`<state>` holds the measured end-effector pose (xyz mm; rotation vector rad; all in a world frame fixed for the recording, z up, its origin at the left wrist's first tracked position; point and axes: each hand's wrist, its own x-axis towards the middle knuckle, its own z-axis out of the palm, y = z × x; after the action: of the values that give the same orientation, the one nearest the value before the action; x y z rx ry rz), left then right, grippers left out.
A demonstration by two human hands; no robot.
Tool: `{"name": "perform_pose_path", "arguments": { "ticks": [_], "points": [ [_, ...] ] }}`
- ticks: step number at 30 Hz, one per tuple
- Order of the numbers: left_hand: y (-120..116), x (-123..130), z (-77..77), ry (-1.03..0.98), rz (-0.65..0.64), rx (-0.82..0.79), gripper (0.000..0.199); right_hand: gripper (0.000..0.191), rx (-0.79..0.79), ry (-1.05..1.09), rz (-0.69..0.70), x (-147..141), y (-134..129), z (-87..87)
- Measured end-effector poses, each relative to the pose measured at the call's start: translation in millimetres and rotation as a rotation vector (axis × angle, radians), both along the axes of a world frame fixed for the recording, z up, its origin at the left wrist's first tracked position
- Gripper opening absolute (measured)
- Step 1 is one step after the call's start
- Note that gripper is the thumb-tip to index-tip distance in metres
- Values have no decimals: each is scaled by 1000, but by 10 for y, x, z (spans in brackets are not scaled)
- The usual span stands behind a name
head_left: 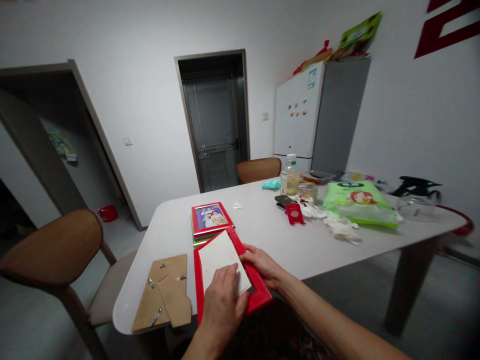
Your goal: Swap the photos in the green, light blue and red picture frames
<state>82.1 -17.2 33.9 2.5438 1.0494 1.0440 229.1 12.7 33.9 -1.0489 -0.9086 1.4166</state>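
Observation:
A red picture frame [199,285] lies tilted at the table's near edge, with a white sheet [221,257] set askew inside it. My left hand [225,300] rests on the sheet's lower part, fingers together and pressed on it. At the frame's right side, my right hand [262,265] grips the red border between thumb and fingers. Just beyond is another red frame [212,219] holding a photo of people, on top of something green. To the left lies a brown backing board [163,290] with metal clips.
On the white table [270,245] stand a bottle [290,176], a green wipes pack [360,202], a red card [294,214], a dark object [284,201] and crumpled white tissue [342,228]. Wooden chairs [52,247] stand at the left and far side.

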Motion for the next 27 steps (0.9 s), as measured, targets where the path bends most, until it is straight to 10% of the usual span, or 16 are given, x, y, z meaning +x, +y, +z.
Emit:
{"name": "perform_pose_path", "arguments": {
  "ticks": [7,12,17,27],
  "points": [
    [49,-546,216,-305,292,-82,42,38,9,-464,-171,168,63,-58],
    [72,-1019,15,-482,402,-395,47,37,2,-903,-236,366,122,-235],
    [84,-1136,-224,-280,433,-451,49,34,12,-1117,-295,418,137,-310],
    [125,-1111,-193,226,524,-343,40,30,24,-1406,-290,399,108,-353]
  ]
}}
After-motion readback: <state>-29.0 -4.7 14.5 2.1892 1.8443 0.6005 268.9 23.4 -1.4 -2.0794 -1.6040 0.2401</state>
